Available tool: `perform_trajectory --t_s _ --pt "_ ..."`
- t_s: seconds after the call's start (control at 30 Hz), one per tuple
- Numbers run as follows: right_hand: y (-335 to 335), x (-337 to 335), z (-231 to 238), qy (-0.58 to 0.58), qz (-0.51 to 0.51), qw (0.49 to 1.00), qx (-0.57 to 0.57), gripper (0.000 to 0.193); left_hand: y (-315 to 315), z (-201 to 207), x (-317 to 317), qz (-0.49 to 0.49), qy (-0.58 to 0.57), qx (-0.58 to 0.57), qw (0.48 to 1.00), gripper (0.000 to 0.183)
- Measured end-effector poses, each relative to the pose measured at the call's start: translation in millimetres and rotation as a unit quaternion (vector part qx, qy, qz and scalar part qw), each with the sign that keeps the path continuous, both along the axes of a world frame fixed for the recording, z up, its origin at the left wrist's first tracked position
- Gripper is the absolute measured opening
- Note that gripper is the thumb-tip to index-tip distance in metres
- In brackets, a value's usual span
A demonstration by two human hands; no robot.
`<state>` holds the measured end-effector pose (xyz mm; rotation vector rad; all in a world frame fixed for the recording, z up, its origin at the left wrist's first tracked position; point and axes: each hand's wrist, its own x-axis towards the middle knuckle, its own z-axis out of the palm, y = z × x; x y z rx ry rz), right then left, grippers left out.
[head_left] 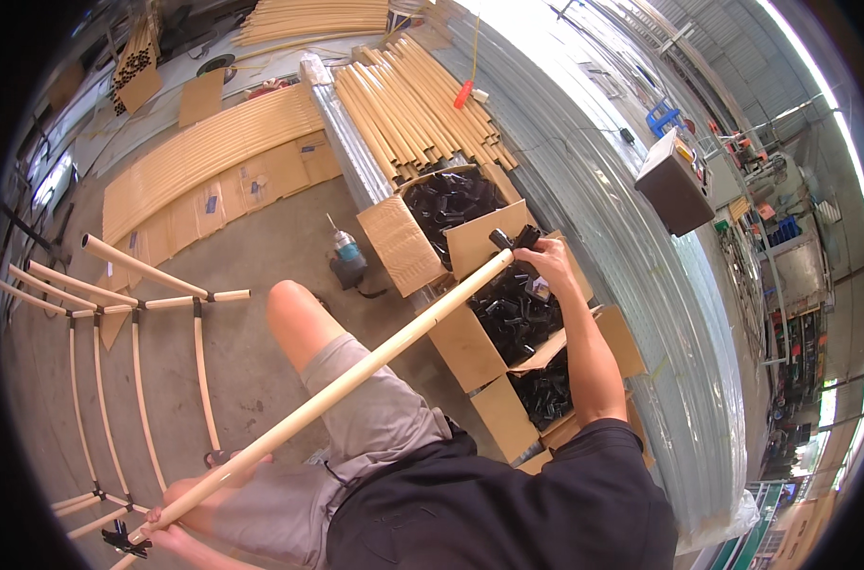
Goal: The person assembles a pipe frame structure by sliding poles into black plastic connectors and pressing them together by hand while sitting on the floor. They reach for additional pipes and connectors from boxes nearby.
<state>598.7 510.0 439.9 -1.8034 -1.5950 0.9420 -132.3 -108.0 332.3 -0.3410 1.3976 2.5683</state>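
Observation:
A long cream pipe (356,373) runs slantwise across my lap, from the lower left up to the open boxes. My left hand (166,535) grips it near its lower end, beside a black fitting (118,540). At the upper end, my right hand (546,263) has its fingers closed round a black pipe connector (519,237). This connector is at the pipe's tip; whether the pipe is inside it I cannot tell. Beneath my right hand stands a cardboard box holding several black connectors (513,309).
Left of me stands a frame (139,380) of cream pipes and black joints. A cordless drill (346,255) is on the floor ahead. Further boxes of connectors (451,201) line my right side, beside long plastic-wrapped stock (632,256). Cream pipes (408,104) lie stacked beyond.

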Motion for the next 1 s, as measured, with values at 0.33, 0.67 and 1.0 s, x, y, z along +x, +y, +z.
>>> perform_trajectory --t_s 0.33,0.67,1.0 --pt "8 3 -29 0.022 -0.12 0.993 -0.008 0.025 23 0 14 0.035 0.004 -0.025 0.999 0.037" --pt "-14 -50 17 -0.09 0.034 0.992 0.087 0.024 24 -5 22 0.069 0.019 -0.034 0.997 0.038" --pt "20 -27 3 -0.133 0.151 0.979 0.039 0.017 51 23 37 0.215 -0.012 -0.088 0.973 0.045"
